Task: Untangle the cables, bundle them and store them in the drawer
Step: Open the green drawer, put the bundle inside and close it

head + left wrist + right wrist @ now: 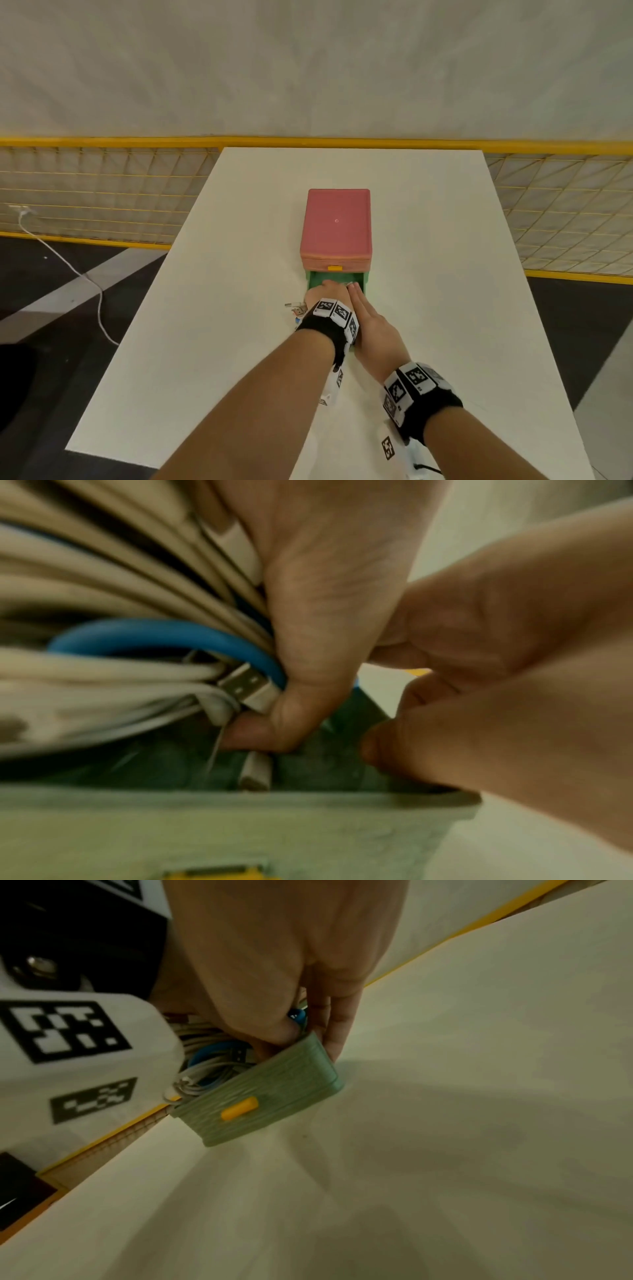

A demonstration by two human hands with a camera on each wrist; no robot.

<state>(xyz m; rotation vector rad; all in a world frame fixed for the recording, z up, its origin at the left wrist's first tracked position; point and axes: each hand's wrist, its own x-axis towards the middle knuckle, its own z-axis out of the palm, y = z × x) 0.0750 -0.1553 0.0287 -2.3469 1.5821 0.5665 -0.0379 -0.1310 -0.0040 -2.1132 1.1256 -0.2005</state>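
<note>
Now I see my left hand [323, 291] over the left half of the open green drawer [263, 1093], fingers curled around the cable bundle [113, 631], white coils with one blue loop, pressed down inside it. Just right of it, my right hand [368, 325] reaches in with straight fingers, touching the drawer's right wall. Behind the drawer sits the pink box [336, 226].

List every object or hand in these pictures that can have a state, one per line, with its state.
Green drawer: pulled open.
Pink drawer: closed.
Cable bundle: coiled, partly in the green drawer.
USB plug: unplugged.
Left hand: grips the cable bundle.
Right hand: fingers straight, at the green drawer's edge.
</note>
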